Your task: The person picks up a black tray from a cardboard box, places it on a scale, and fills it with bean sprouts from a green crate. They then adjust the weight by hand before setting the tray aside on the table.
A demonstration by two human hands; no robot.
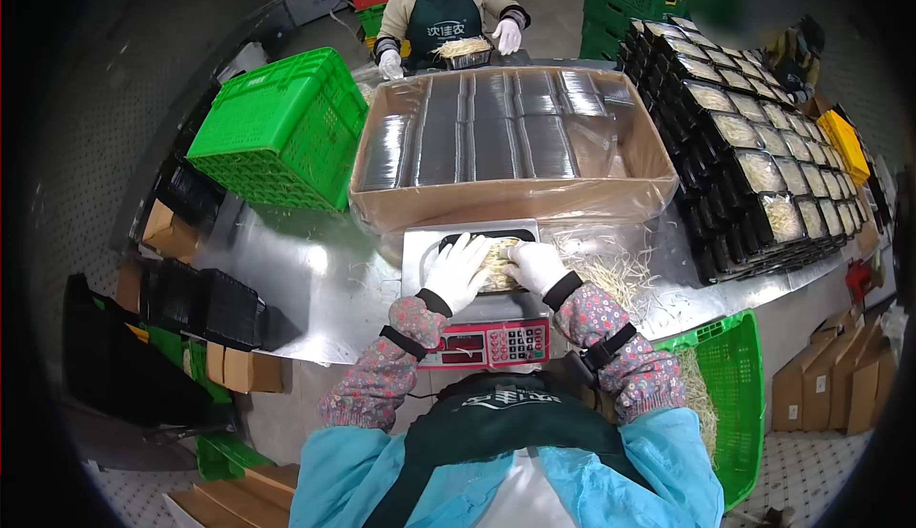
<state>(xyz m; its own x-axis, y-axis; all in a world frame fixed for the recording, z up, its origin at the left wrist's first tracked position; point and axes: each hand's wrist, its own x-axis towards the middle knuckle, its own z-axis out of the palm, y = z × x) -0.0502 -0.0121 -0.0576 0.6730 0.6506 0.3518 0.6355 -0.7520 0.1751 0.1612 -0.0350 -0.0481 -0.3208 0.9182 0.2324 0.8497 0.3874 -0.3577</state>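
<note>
A black plastic tray (447, 240) of pale bean sprouts (497, 269) sits on a weighing scale (420, 270) with a red front panel (491, 345). My left hand (460, 267), in a white glove, lies over the tray's left side with fingers stretched out on the sprouts. From the right, my white-gloved right hand (536, 267) reaches over the tray's edge, its fingers closed together on the sprouts; the fingertips are partly hidden. Loose sprouts (611, 270) lie on the metal table just right of the scale.
A cardboard box (515, 204) of stacked black trays stands behind the scale. At left is a green crate (253, 108); at right, stacked filled trays (763, 165). A green basket (739, 433) with sprouts stands below right. Across the table, a person (447, 18) has a filled tray before them.
</note>
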